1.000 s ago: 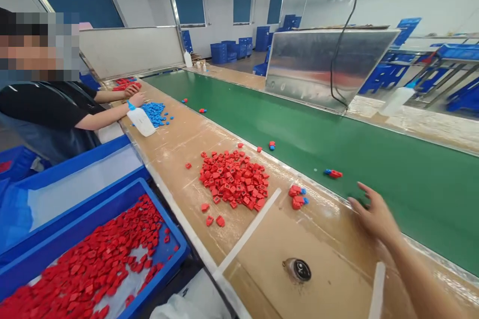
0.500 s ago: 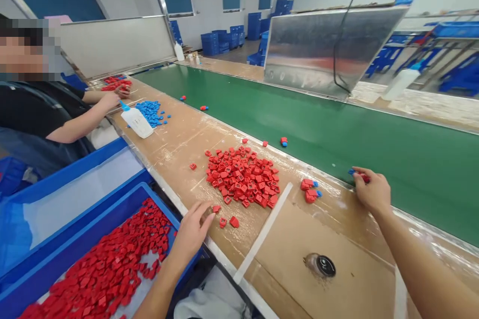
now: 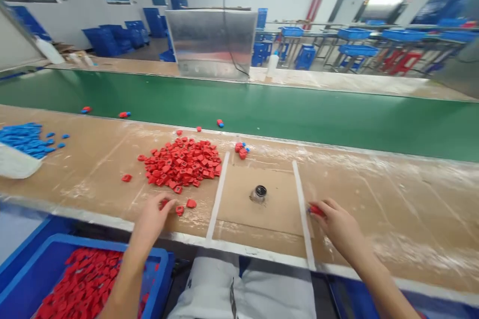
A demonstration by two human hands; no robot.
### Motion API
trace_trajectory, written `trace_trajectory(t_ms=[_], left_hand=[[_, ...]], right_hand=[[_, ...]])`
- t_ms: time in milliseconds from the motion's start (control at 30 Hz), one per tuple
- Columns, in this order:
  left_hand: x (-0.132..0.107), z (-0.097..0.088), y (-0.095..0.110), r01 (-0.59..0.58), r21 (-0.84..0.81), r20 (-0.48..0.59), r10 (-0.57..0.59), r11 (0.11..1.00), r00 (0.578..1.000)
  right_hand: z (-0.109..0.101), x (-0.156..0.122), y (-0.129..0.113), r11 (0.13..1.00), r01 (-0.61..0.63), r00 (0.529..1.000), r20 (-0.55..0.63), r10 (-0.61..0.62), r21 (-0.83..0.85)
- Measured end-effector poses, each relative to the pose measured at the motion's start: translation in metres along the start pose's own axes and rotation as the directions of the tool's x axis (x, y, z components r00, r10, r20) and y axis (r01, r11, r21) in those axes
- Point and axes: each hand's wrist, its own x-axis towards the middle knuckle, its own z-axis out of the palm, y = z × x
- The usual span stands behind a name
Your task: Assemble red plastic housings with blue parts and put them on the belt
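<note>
My left hand (image 3: 151,217) is at the near side of the heap of small red plastic pieces (image 3: 183,162), its thumb and fingers closed around one red piece (image 3: 163,203). Two loose red pieces (image 3: 191,203) lie just right of those fingers. Over the table, right of the taped cardboard sheet (image 3: 239,204), my right hand (image 3: 339,224) pinches a red-and-blue piece (image 3: 317,210), partly covered by the fingers. A few joined red-and-blue pieces (image 3: 242,151) rest beyond the cardboard. On the sheet stands a small round pot with a black top (image 3: 260,191).
A green conveyor belt (image 3: 318,119) runs across behind the table, carrying several red-and-blue pieces (image 3: 220,123). Blue pieces (image 3: 26,139) and a white bottle (image 3: 17,162) are at the left. Below the table edge is a blue bin (image 3: 48,249) of red pieces.
The view has swung right. My right hand has come from the belt's edge back over the table with a red-and-blue piece. My left fingers have closed on a red piece.
</note>
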Motion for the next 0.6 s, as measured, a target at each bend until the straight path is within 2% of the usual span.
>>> trace_trajectory(t_ms=[67, 167, 233, 333, 433, 500, 600], left_hand=[[0.000, -0.004, -0.007, 0.053, -0.050, -0.002, -0.053, 0.997, 0.999], [-0.001, -0.010, -0.014, 0.145, -0.194, 0.057, -0.137, 0.970, 0.989], [-0.005, -0.015, -0.009, 0.179, -0.299, 0.111, -0.152, 0.937, 0.982], [-0.014, -0.019, 0.011, 0.217, -0.461, 0.180, -0.149, 0.861, 0.972], [-0.020, -0.008, 0.035, 0.293, -0.660, 0.313, -0.102, 0.691, 0.944], [-0.022, 0.008, 0.050, 0.389, -0.755, 0.422, -0.062, 0.527, 0.904], [-0.021, 0.038, 0.071, 0.514, -0.805, 0.541, 0.011, 0.297, 0.841]], right_hand=[[0.000, -0.005, -0.007, 1.000, -0.025, 0.999, -0.037, 0.025, 0.007], [0.001, -0.003, -0.008, 0.998, -0.057, 0.996, -0.068, 0.057, 0.006], [0.001, -0.001, -0.007, 0.999, -0.049, 0.996, -0.071, 0.050, 0.013], [0.004, 0.002, -0.007, 0.999, -0.005, 0.997, -0.079, 0.008, 0.033], [0.010, 0.005, -0.011, 0.998, 0.036, 0.995, -0.090, -0.031, 0.055], [0.016, 0.006, -0.015, 0.996, 0.044, 0.995, -0.092, -0.037, 0.072], [0.023, 0.006, -0.019, 0.993, 0.044, 0.996, -0.080, -0.035, 0.111]])
